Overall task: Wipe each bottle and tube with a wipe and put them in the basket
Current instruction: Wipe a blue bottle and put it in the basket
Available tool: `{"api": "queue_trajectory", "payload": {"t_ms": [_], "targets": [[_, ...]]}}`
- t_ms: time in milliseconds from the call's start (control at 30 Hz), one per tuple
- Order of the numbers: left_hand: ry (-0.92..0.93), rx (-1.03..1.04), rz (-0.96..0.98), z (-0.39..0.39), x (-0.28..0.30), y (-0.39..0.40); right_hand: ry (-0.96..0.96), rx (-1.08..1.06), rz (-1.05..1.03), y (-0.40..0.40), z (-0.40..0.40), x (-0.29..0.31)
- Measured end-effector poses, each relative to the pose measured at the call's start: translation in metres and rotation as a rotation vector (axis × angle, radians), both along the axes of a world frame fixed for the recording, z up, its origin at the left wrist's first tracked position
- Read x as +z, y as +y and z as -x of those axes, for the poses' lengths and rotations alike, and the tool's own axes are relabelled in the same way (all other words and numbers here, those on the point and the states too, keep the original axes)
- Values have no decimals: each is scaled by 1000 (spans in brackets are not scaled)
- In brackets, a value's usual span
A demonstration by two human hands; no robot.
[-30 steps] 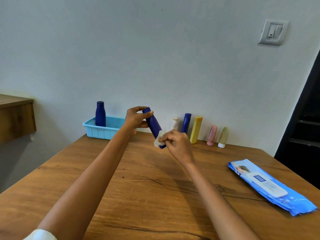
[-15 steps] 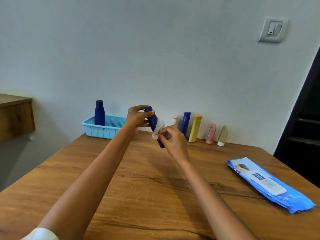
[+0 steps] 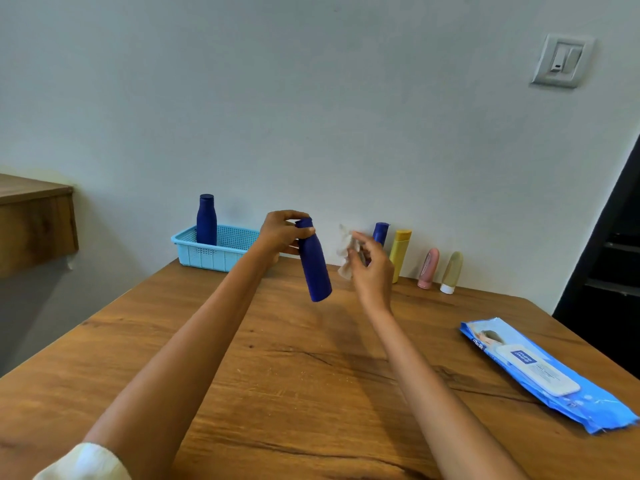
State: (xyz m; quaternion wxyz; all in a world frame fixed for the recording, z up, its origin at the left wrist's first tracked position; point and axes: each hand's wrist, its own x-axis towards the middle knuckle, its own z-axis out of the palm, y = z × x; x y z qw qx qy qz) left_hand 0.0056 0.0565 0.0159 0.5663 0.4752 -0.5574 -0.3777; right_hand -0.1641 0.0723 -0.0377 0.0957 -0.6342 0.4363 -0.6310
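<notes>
Your left hand (image 3: 282,233) curls its fingers around the cap end of the dark blue bottle (image 3: 314,268), which hangs tilted above the surface (image 3: 277,375), its base toward 5 o'clock. At 3 o'clock of it, just apart, your right hand (image 3: 372,268) pinches the crumpled white wipe (image 3: 345,252). The light blue basket (image 3: 211,252), at 9 o'clock of the left hand, holds another blue bottle (image 3: 206,220) upright.

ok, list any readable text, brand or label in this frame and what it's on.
"mee mee": dark blue label on the flat blue plastic wipes pack on the wooden table.
Red-and-white logo at the pack's near-left corner: too blurred to read.
Fine print under the label: too small to read.
Bottles, tubes, light blue basket, wall switch: no legible text.
</notes>
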Motion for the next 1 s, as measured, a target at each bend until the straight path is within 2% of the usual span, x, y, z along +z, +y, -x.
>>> {"api": "queue_trajectory", "payload": {"t_ms": [100,200,333,467,533,633,767,900,1000], "targets": [[-31,-104,-7,14,0,3,70,-11,13,0,-4,0],[-98,-169,23,23,2,5,60,-43,27,0,-4,-1],[-165,-267,120,24,3,10,-37,-8,-50,0,0,9],[-182,-349,187,24,6,15,-192,188,-246,0,8,19],[-194,-345,212,25,7,16,-204,233,-325,0,12,21],[-211,-316,252,24,6,15,-155,265,-315,1,13,17],[-86,-271,265,14,9,14,-133,321,-339,-1,13,1],[-71,-210,270,2,9,11,-33,285,-423,-4,14,-17],[-120,-188,245,6,2,8,32,151,-439,-10,15,-22]]}}
